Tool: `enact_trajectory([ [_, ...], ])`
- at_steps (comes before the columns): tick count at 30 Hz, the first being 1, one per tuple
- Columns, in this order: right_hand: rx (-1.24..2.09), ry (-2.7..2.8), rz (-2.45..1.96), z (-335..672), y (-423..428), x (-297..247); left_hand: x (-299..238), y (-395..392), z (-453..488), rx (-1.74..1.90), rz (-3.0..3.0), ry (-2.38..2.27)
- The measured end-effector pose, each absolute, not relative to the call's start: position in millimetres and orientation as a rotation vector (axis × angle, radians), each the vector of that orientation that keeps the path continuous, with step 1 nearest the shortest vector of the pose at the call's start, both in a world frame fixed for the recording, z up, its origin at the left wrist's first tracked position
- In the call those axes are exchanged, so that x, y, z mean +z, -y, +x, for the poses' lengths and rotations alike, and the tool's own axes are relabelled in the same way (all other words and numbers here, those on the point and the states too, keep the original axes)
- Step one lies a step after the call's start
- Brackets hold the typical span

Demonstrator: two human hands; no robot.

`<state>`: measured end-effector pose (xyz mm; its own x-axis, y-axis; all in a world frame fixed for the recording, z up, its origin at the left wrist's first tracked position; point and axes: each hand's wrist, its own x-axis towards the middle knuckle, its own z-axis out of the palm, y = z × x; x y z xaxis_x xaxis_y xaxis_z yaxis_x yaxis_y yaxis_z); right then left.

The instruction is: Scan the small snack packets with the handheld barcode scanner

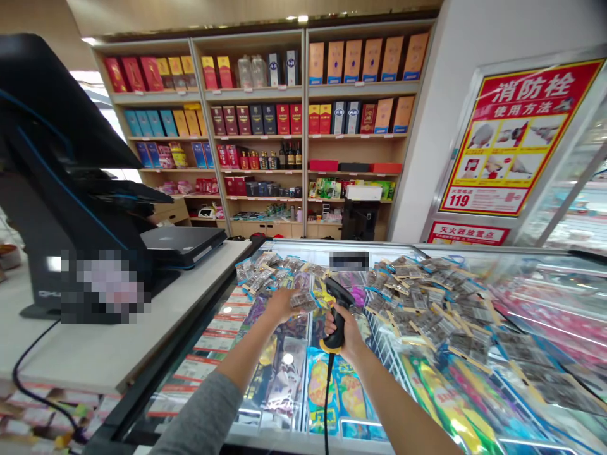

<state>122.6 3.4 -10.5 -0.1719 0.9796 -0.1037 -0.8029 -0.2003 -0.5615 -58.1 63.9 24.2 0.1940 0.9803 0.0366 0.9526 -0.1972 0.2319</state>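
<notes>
Over the glass top of the freezer, my right hand (348,328) is wrapped round the grip of a black and yellow barcode scanner (340,294), its cable hanging down toward me. My left hand (281,306) is closed on the edge of a small clear snack packet (303,301) with a blue and tan border, just left of the scanner's head. Similar packets lie in a loose pile (260,272) beyond my left hand. A larger pile (422,284) spreads over the glass to the right.
Under the glass are bagged frozen goods (339,385) and a white wire basket divider (386,344). A counter (95,354) on the left carries a black checkout terminal (61,189). Shelves of boxed bottles (256,120) stand behind, beside a red fire-hydrant sign (516,139).
</notes>
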Motion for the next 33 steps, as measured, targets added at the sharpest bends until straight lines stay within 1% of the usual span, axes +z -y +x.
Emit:
enact_trajectory([
  [3,1.725,0.367,-0.561,123.1,-3.1,-8.7,24.5,-72.7,-69.4,0.312,2.193,-1.992],
  [5,1.749,0.357,-0.557,123.4,-3.7,-8.7,20.9,-74.1,-72.0,0.428,2.133,-1.918],
  [6,1.756,0.358,-0.554,123.6,-4.1,-9.1,18.2,-73.8,-72.0,0.541,2.101,-1.846],
  [8,1.756,0.363,-0.553,123.5,-4.9,-10.1,11.9,-72.4,-70.5,0.879,1.976,-1.702],
  [11,1.735,0.382,-0.57,121.9,-3.8,-10.0,3.1,-69.9,-67.3,1.347,1.575,-1.509],
  [14,1.694,0.448,-0.601,118.8,0.3,-7.6,-2.5,-68.9,-66.6,1.571,1.13,-1.288],
  [16,1.667,0.503,-0.623,116.9,3.1,-5.9,-4.1,-68.9,-68.9,1.679,0.96,-1.146],
  [20,1.652,0.577,-0.639,115.5,5.2,-4.8,-4.8,-67.7,-76.6,1.742,0.842,-1.005],
  [24,1.613,0.617,-0.687,115.2,6.9,-4.1,-7.4,-64.0,-77.0,1.713,0.883,-1.05],
  [29,1.561,0.709,-0.986,111.6,24.0,2.5,-12.5,-61.5,-67.3,1.631,1.061,-1.245],
  [33,1.369,1.052,-1.186,107.6,38.3,5.4,-13.4,-60.3,-63.7,1.586,1.168,-1.371],
])
